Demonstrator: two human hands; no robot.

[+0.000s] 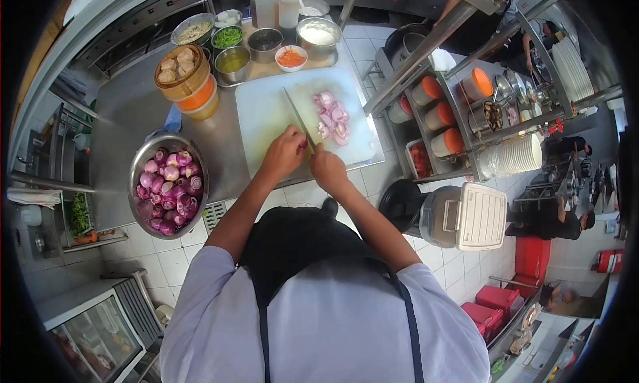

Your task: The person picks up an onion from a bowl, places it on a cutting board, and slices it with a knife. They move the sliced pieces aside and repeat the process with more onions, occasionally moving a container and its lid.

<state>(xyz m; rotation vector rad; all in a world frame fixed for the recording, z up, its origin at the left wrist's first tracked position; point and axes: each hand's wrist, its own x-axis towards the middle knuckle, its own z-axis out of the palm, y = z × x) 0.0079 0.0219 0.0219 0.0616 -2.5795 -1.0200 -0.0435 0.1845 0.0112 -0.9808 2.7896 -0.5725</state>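
Observation:
My left hand [285,150] is closed over a small red onion [303,144] near the front edge of the white cutting board [259,116]. My right hand [329,169] grips the handle of a knife [298,116], whose blade points away from me and lies just right of the onion. Much of the onion is hidden by my fingers. To the right of the blade, a pile of cut onion pieces [333,118] rests on the board. Left of my arms, a metal bowl [134,203] holds several peeled red onions [171,173] at the table's edge.
A bamboo steamer [181,86] with dumplings stands left of the board. Behind it are a green-herb bowl [227,36], an oil container [233,62], a carrot bowl [291,58] and squeeze bottles [265,6]. Orange-lidded containers [439,115] fill the right shelf. Other people work at far right.

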